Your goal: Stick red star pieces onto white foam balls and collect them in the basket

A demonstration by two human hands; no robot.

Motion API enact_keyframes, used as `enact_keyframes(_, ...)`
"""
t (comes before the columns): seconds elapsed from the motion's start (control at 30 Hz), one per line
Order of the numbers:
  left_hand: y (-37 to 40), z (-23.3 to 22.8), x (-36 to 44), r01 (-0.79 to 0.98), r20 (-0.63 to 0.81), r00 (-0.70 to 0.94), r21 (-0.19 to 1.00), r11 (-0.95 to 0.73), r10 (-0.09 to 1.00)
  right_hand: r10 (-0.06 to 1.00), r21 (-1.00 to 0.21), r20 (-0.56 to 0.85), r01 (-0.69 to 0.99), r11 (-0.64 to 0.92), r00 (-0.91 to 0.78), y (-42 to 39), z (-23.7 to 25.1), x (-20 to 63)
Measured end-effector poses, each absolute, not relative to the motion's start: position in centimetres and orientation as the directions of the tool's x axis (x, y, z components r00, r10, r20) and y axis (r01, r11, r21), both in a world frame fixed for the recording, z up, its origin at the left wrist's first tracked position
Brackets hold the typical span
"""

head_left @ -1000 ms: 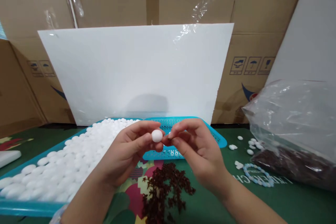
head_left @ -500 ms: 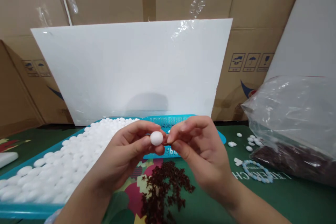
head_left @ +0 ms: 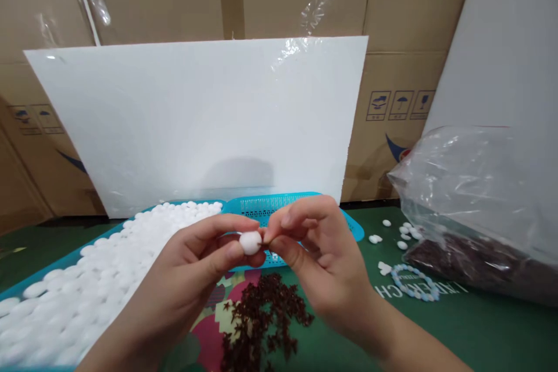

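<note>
L hand (head_left: 204, 264) thumb + forefinger pinch a white ball (head_left: 250, 242); R hand (head_left: 320, 258) fingertips pressed together on a tiny dark bit at ball's right side. Ball sits mid-scene, above dark red star pieces (head_left: 261, 319) on green mat (head_left: 436, 325). Left: blue tray (head_left: 300, 204) w/ white balls. Right: plastic bag (head_left: 475, 209), bead bracelet (head_left: 414, 283).

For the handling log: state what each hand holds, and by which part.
The left hand pinches a white foam ball by its sides between thumb and forefinger. The right hand pinches something tiny against the ball; what it is cannot be told.
</note>
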State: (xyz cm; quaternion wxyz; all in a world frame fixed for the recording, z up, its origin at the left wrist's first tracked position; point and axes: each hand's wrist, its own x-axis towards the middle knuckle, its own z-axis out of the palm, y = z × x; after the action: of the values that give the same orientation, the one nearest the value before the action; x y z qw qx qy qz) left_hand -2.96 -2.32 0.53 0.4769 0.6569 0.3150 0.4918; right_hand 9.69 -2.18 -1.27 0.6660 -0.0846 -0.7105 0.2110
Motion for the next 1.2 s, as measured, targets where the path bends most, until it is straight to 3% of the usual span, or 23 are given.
enact_keyframes(0.3,-2.2,0.8,-3.7,0.201,0.475,0.319,0.812,-0.548,0.82,0.385,-0.39,0.911,-0.005,0.921,-0.145,-2.0,-1.6,9.8)
enact_keyframes(0.57,-2.5,0.7,-3.2,0.108,0.494,0.305,0.831,-0.545,0.814,0.346,-0.367,0.927,-0.159,0.917,-0.142,-1.8,-1.7,9.9)
enact_keyframes(0.73,-2.7,0.7,-3.0,0.084,0.493,0.277,0.842,-0.532,0.825,0.307,-0.325,0.942,-0.14,0.935,-0.135,-1.7,-1.7,9.8)
enact_keyframes(0.93,-2.5,0.5,-2.9,0.106,0.463,0.234,0.862,-0.496,0.855,0.337,-0.354,0.932,-0.141,0.925,-0.129,-1.4,-1.8,9.8)
enact_keyframes(1.2,-2.5,0.6,-2.7,0.001,0.475,0.289,0.868,-0.496,0.832,0.403,-0.421,0.906,-0.171,0.891,-0.132,-1.4,-1.9,9.7)
